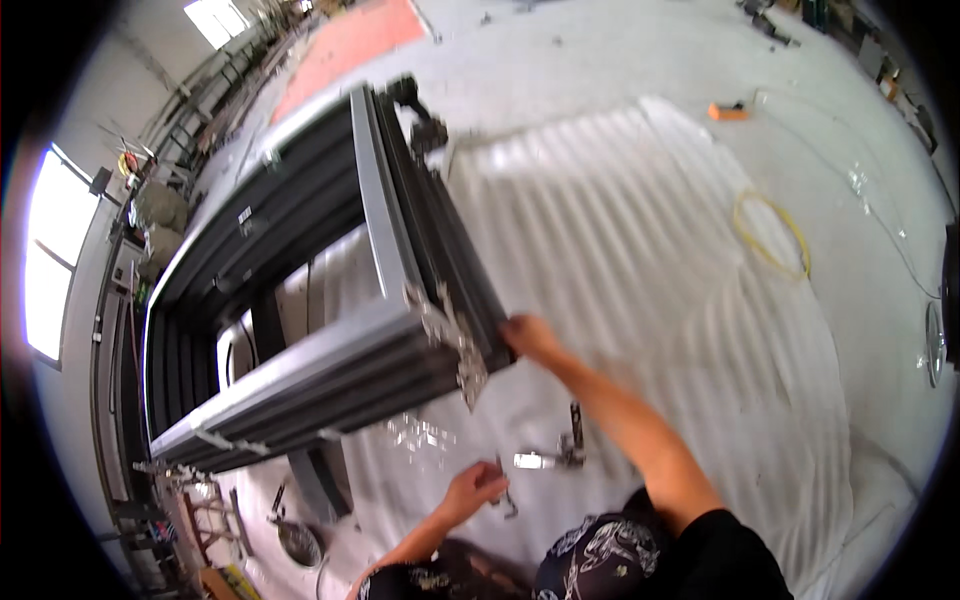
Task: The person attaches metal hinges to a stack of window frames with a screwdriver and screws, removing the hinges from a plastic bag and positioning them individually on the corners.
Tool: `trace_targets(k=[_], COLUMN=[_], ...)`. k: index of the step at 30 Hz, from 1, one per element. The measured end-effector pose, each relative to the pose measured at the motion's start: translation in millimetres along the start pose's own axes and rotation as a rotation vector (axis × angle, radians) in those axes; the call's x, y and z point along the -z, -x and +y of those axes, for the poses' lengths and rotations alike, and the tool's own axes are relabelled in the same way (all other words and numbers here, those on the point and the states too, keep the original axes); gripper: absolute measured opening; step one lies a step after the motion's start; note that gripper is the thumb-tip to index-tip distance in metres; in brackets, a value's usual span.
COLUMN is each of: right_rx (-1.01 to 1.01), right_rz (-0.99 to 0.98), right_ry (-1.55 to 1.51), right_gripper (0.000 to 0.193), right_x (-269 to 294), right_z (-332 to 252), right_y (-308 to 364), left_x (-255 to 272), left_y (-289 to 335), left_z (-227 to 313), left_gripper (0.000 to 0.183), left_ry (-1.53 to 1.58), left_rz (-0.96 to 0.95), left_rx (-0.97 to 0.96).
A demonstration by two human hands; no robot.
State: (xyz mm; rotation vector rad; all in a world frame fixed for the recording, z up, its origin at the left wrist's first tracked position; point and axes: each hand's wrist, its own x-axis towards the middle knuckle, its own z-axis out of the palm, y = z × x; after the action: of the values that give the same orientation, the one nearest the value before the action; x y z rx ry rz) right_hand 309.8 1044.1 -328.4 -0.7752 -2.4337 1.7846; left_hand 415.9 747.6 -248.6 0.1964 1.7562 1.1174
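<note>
A large dark grey metal frame (385, 335) with ribbed sides fills the left and middle of the head view, tilted, with an open middle. Clear wrap or tape (455, 340) hangs torn at its near corner. My right hand (532, 338) grips the frame's lower edge just right of that corner, its fingertips partly hidden behind the metal. Lower down, my left hand (472, 493) is closed, with a thin hooked metal piece (510, 503) at its fingertips. To the right of that hand, a shiny metal clamp-like tool with a dark handle (560, 455) lies on the sheet.
Under the frame spreads a pale, wrinkled protective sheet (640, 240). A yellow loop of cord (800, 245) lies at its right, and an orange object (728, 112) farther off. A round metal dish (300, 543) sits at lower left. Shelving and windows (55, 255) line the left wall.
</note>
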Motion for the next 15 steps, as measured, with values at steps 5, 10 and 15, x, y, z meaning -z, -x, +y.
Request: trace_targets(k=[5,10,15], right_rx=[0.085,0.135,0.108], right_rz=[0.13,0.223,0.06], right_ry=[0.227,0.172,-0.019], right_gripper=[0.028,0.024,0.027], right_x=[1.7,25.8,43.1], right_z=[-15.0,-4.5,-21.6], right_y=[18.5,46.4,181.4], left_x=[-2.4,-2.9,9.9], left_y=[-18.2,-32.7,-14.8], left_z=[1.9,60.1,89.4], left_gripper=[0.032,0.028,0.024], left_ry=[0.001,-0.256,-0.443], left_rz=[-0.026,-0.046,0.094], left_rx=[-0.058,-0.209,-0.561])
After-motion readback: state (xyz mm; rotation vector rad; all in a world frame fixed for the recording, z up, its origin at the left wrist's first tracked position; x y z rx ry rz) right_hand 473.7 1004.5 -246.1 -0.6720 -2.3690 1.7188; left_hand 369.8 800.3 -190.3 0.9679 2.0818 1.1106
